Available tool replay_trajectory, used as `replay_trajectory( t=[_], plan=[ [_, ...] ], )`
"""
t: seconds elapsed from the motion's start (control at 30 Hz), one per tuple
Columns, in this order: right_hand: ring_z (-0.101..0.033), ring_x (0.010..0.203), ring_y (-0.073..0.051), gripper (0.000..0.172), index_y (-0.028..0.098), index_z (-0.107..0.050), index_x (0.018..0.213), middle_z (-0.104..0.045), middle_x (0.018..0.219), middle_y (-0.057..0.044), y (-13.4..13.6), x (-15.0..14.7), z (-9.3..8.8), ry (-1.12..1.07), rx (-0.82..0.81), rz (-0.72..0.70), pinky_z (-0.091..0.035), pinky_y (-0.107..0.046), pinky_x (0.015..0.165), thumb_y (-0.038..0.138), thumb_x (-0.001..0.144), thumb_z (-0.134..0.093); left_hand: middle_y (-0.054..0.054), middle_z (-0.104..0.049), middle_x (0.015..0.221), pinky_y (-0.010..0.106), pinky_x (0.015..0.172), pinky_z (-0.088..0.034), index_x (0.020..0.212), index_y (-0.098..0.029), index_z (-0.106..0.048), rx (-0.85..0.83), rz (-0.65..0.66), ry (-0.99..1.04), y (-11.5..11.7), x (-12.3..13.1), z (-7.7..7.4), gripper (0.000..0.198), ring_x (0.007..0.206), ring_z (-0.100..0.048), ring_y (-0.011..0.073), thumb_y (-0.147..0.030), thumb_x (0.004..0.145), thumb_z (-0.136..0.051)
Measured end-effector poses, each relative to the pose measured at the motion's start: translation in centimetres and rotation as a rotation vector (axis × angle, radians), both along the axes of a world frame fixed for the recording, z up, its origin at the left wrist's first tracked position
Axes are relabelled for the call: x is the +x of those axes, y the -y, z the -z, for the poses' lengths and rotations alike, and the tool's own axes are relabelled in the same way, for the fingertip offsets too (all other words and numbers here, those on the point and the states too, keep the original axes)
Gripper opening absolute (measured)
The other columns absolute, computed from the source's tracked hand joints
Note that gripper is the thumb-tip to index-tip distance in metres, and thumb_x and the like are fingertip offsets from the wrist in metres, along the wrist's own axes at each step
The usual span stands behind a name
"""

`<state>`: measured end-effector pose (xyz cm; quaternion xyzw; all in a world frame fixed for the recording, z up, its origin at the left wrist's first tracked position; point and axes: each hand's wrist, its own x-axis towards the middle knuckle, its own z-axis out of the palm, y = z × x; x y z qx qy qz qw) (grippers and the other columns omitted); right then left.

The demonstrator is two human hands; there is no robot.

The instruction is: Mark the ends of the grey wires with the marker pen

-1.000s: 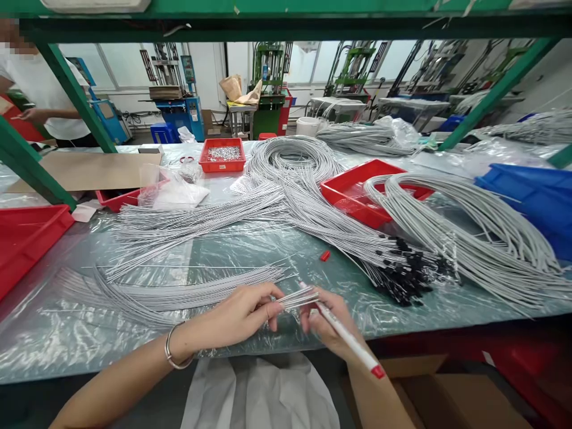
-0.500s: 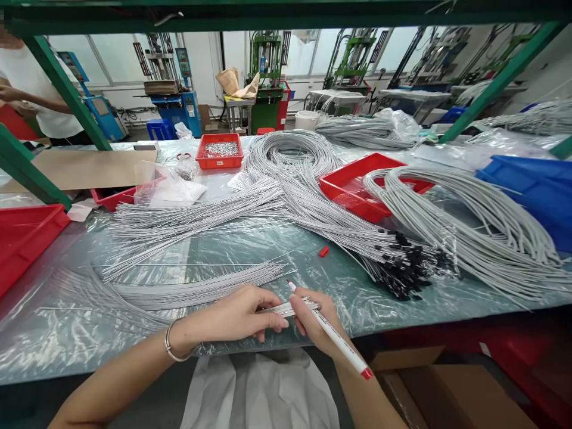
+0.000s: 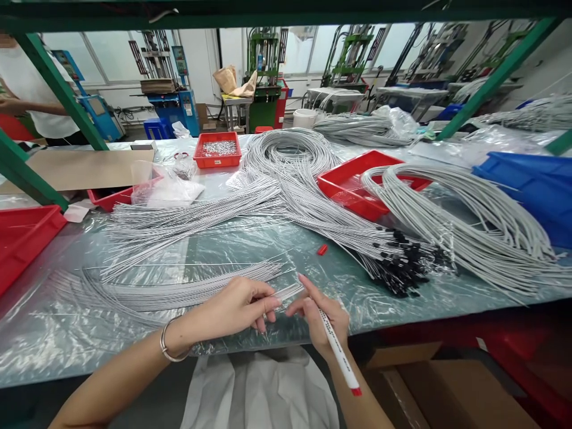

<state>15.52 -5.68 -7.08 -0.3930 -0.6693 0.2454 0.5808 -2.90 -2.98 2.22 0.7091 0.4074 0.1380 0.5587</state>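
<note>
My left hand (image 3: 236, 308) is closed in a pinch on the ends of a small bunch of thin grey wires (image 3: 196, 291) that fan out leftward over the plastic-covered bench. My right hand (image 3: 324, 319) holds a white marker pen with a red end (image 3: 338, 353); its forefinger points up and left, touching the wire ends (image 3: 288, 292) beside my left fingers. A red pen cap (image 3: 322, 249) lies on the bench just beyond my hands. A silver bracelet (image 3: 166, 345) sits on my left wrist.
Large coils of grey cable (image 3: 469, 220) with black end caps (image 3: 406, 265) lie to the right. Red trays (image 3: 357, 187) (image 3: 217, 149) (image 3: 22, 235) and a blue bin (image 3: 531, 190) stand around. A person in a white shirt (image 3: 31, 89) stands at the far left. Green frame posts (image 3: 67, 89) rise behind.
My right hand has turned the pen so its tip points away from the wires and down along my wrist; the forefinger now stretches toward the wire ends. The left hand keeps its pinch.
</note>
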Motion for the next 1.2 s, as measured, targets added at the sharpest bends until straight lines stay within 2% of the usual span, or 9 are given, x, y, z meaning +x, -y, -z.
replay_trajectory(
  t=[0.17, 0.33, 0.57, 0.67, 0.77, 0.83, 0.93, 1.0, 1.2],
  plan=[
    [-0.057, 0.054, -0.016, 0.051, 0.023, -0.041, 0.137, -0.067, 0.064, -0.001, -0.1, -0.8, -0.4, 0.101, 0.137, 0.069, -0.049, -0.033, 0.06, 0.01, 0.087, -0.044, 0.0, -0.061, 0.063, 0.018, 0.05, -0.044, 0.074, -0.015, -0.06, 0.065, -0.031, 0.007, 0.0, 0.7, 0.4, 0.037, 0.057, -0.063, 0.0126, -0.043, 0.091, -0.044],
    [-0.056, 0.054, -0.016, 0.059, 0.026, -0.036, 0.139, -0.066, 0.064, 0.001, 0.2, -0.4, -0.8, 0.143, 0.162, 0.069, -0.049, -0.034, 0.066, 0.008, 0.085, -0.047, 0.002, -0.064, 0.075, 0.019, 0.05, -0.046, 0.078, -0.014, -0.06, -0.047, -0.032, 0.074, -0.2, 0.9, 1.3, 0.037, 0.056, -0.062, 0.0114, -0.046, 0.089, -0.045],
    [-0.058, 0.058, -0.017, 0.049, 0.023, -0.041, 0.137, -0.068, 0.07, -0.002, 0.2, 0.4, -1.5, 0.108, 0.129, 0.023, -0.048, -0.031, 0.06, 0.026, 0.089, -0.046, 0.001, -0.064, 0.071, 0.017, 0.05, -0.044, 0.077, -0.014, -0.059, -0.014, 0.04, 0.026, -0.1, 0.8, 0.7, 0.036, 0.057, -0.061, 0.0107, -0.044, 0.09, -0.044],
    [-0.058, 0.059, -0.017, 0.048, 0.024, -0.044, 0.136, -0.067, 0.068, -0.001, -0.1, 0.8, -1.4, 0.195, 0.233, -0.002, -0.047, -0.034, 0.067, 0.022, 0.088, -0.049, 0.002, -0.063, 0.071, 0.018, 0.052, -0.046, 0.076, -0.014, -0.059, -0.057, 0.033, 0.037, -0.1, 0.9, 0.7, 0.038, 0.056, -0.06, 0.0104, -0.046, 0.09, -0.045],
    [-0.058, 0.058, -0.017, 0.047, 0.02, -0.044, 0.134, -0.066, 0.067, -0.002, -0.1, 1.0, -1.4, 0.205, 0.199, 0.017, -0.047, -0.033, 0.065, 0.021, 0.087, -0.049, 0.003, -0.063, 0.071, 0.019, 0.052, -0.047, 0.077, -0.013, -0.059, -0.091, 0.024, 0.05, -0.1, 0.9, 0.8, 0.039, 0.056, -0.06, 0.0106, -0.047, 0.089, -0.045],
    [-0.056, 0.055, -0.015, 0.04, 0.017, -0.05, 0.126, -0.064, 0.065, -0.001, -0.1, 1.1, -1.6, 0.148, 0.115, 0.034, -0.045, -0.028, 0.058, 0.026, 0.086, -0.05, 0.003, -0.062, 0.07, 0.019, 0.053, -0.047, 0.077, -0.013, -0.06, -0.091, 0.043, 0.048, -0.1, 0.9, 0.6, 0.039, 0.057, -0.06, 0.0113, -0.047, 0.089, -0.044],
    [-0.047, 0.046, -0.011, 0.018, 0.017, -0.059, 0.079, -0.052, 0.052, 0.003, -0.2, 1.3, -2.3, 0.145, -0.053, -0.017, -0.037, -0.023, 0.045, 0.033, 0.085, -0.051, 0.002, -0.062, 0.069, 0.019, 0.055, -0.046, 0.076, -0.013, -0.059, -0.041, 0.125, 0.005, -0.1, 0.9, 0.1, 0.038, 0.059, -0.061, 0.0119, -0.044, 0.091, -0.041],
    [-0.039, 0.042, -0.008, 0.033, 0.018, -0.045, 0.057, -0.041, 0.046, 0.004, -0.3, 1.4, -2.6, 0.187, -0.171, -0.101, -0.031, -0.021, 0.042, 0.033, 0.087, -0.047, 0.001, -0.062, 0.069, 0.018, 0.055, -0.045, 0.074, -0.014, -0.058, 0.02, 0.186, -0.042, -0.1, 0.9, -0.3, 0.037, 0.059, -0.061, 0.0113, -0.041, 0.092, -0.04],
    [-0.034, 0.037, -0.007, 0.042, 0.019, -0.035, 0.053, -0.037, 0.04, 0.005, -0.3, 0.9, -2.3, 0.035, -0.331, -0.175, -0.026, -0.022, 0.039, 0.036, 0.091, -0.043, -0.002, -0.057, 0.057, 0.016, 0.054, -0.041, 0.079, -0.016, -0.055, 0.158, 0.194, -0.14, 0.0, 1.1, -0.3, 0.031, 0.054, -0.058, 0.0093, -0.038, 0.094, -0.039]
  ],
)
